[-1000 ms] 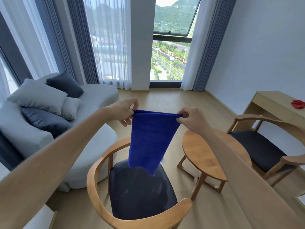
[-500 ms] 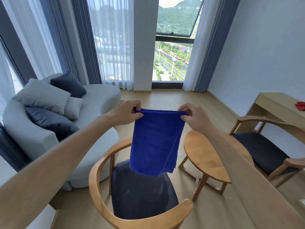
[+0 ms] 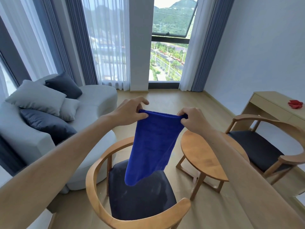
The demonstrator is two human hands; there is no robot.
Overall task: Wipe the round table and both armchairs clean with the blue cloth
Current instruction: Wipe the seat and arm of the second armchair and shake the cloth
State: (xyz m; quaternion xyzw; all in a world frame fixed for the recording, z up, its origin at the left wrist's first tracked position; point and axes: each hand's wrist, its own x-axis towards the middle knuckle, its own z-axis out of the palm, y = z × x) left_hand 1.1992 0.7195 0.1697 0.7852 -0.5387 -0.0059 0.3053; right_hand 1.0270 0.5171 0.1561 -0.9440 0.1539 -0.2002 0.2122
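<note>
A blue cloth [image 3: 153, 146] hangs in the air, held up by its top edge. My left hand [image 3: 130, 111] pinches its left corner and my right hand [image 3: 193, 119] pinches its right corner. Below the cloth stands the near armchair [image 3: 99, 162], with a curved wooden frame and a dark seat [image 3: 140, 197]. The round wooden table [image 3: 201, 156] is to the right of it, partly hidden by my right forearm. The second armchair [image 3: 257, 146] stands beyond the table at the right.
A grey sofa [image 3: 92, 103] with several cushions fills the left side. A light wooden desk [image 3: 270, 103] with a red object [image 3: 295, 104] on it stands against the right wall. Curtains and a tall window close the far end. Wooden floor shows between the furniture.
My hands have come slightly closer together at the cloth's top edge. The cloth now hangs narrower and longer, swinging leftward over the near armchair seat.
</note>
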